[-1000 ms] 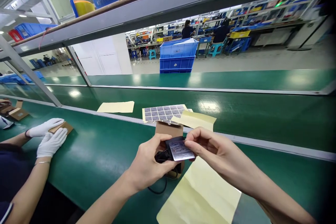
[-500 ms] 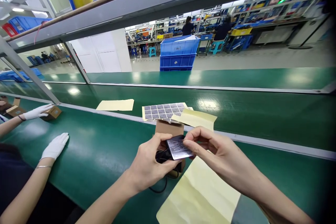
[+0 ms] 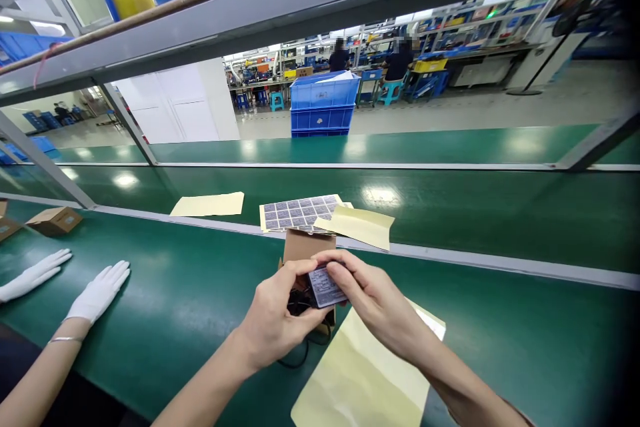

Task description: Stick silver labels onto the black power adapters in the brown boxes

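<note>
A black power adapter (image 3: 325, 288) with a silvery printed label on its face is held up between both hands. My left hand (image 3: 277, 310) grips it by its left edges, thumb below and fingers above. My right hand (image 3: 373, 297) is closed round its right side, the thumb pressed on the label. Black cable (image 3: 295, 355) hangs beneath the adapter. Just behind stands an open cardboard box (image 3: 311, 245), mostly hidden by the hands. A sheet of printed labels (image 3: 300, 212) lies beyond the box, and pale yellow backing paper (image 3: 360, 373) lies below my right hand.
A co-worker's white-gloved hands (image 3: 99, 293) rest on the green bench (image 3: 200, 273) at left, near a closed cardboard box (image 3: 55, 220). More yellow paper (image 3: 207, 205) lies beyond the white strip. A shelf beam (image 3: 240, 20) crosses overhead; blue crates (image 3: 323, 107) stand behind.
My right hand has moved from pinching the label's right edge to lying over the adapter, and the label now sits flat. The co-worker's far hand has left the small box. The view has shifted right.
</note>
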`<state>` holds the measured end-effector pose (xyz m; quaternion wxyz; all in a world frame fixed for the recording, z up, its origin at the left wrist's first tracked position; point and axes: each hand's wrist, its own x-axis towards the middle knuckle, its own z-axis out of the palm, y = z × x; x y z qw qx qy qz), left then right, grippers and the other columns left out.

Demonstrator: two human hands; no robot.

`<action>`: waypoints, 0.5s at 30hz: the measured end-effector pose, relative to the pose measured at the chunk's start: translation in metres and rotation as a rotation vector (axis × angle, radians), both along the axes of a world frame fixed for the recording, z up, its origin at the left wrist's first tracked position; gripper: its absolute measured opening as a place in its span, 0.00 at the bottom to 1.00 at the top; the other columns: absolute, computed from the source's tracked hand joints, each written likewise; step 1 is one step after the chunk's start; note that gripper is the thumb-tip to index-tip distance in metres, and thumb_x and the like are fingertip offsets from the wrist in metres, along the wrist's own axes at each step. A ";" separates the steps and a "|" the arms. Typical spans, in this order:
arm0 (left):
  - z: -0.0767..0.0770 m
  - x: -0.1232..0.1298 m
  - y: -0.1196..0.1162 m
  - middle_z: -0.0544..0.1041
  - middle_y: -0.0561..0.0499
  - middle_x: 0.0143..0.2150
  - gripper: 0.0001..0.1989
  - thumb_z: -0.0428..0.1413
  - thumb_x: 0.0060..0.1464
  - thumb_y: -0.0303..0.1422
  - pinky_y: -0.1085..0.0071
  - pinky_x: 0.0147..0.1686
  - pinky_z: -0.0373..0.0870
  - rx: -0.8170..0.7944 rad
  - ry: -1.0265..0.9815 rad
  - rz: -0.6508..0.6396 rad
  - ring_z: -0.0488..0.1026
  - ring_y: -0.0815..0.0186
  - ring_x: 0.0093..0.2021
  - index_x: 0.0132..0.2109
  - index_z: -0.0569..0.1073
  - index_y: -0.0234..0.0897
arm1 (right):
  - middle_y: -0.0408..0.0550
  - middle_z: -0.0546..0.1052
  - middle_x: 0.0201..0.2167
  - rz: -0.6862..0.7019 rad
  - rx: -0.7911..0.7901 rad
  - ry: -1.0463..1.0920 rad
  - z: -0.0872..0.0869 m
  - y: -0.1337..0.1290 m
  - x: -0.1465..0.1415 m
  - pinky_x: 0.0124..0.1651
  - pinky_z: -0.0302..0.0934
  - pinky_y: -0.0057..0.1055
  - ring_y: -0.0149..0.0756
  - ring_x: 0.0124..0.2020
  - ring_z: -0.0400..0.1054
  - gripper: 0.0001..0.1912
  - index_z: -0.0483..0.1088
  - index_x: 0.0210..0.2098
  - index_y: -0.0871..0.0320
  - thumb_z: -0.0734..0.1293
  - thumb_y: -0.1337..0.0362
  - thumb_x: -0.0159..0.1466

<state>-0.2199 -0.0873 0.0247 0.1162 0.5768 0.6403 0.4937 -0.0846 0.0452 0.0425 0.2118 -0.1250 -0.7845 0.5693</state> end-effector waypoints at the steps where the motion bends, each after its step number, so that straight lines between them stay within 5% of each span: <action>1: 0.000 0.000 0.000 0.78 0.48 0.51 0.24 0.61 0.54 0.27 0.70 0.46 0.76 -0.004 -0.007 0.001 0.78 0.63 0.46 0.56 0.67 0.41 | 0.47 0.77 0.44 -0.005 -0.001 -0.010 -0.001 -0.005 0.001 0.40 0.66 0.30 0.36 0.40 0.72 0.13 0.66 0.51 0.52 0.59 0.55 0.72; 5: -0.005 0.001 0.004 0.76 0.48 0.53 0.21 0.58 0.57 0.28 0.69 0.48 0.75 -0.024 -0.062 -0.040 0.78 0.63 0.48 0.57 0.65 0.41 | 0.46 0.76 0.43 0.013 -0.072 -0.087 -0.001 -0.014 0.003 0.36 0.67 0.30 0.36 0.38 0.72 0.17 0.62 0.55 0.51 0.65 0.58 0.68; 9: -0.016 -0.007 0.013 0.77 0.45 0.50 0.19 0.56 0.61 0.33 0.66 0.46 0.75 -0.220 0.004 -0.085 0.78 0.59 0.47 0.57 0.63 0.41 | 0.53 0.77 0.50 0.089 -0.183 -0.092 -0.012 0.021 0.023 0.49 0.69 0.38 0.38 0.43 0.75 0.23 0.61 0.61 0.55 0.57 0.50 0.72; 12: -0.020 -0.030 0.015 0.76 0.43 0.50 0.15 0.52 0.62 0.35 0.61 0.44 0.73 -0.427 0.292 -0.081 0.77 0.53 0.47 0.55 0.65 0.40 | 0.58 0.76 0.53 -0.285 -0.056 -0.066 -0.035 0.067 0.066 0.55 0.67 0.43 0.42 0.50 0.74 0.27 0.65 0.59 0.58 0.54 0.47 0.72; 15: -0.014 -0.072 0.005 0.78 0.45 0.48 0.15 0.49 0.63 0.37 0.62 0.43 0.73 -0.590 0.383 -0.081 0.77 0.52 0.46 0.56 0.65 0.42 | 0.57 0.80 0.44 -0.612 0.201 -0.249 -0.065 0.097 0.115 0.46 0.70 0.44 0.45 0.43 0.76 0.24 0.70 0.50 0.57 0.56 0.46 0.70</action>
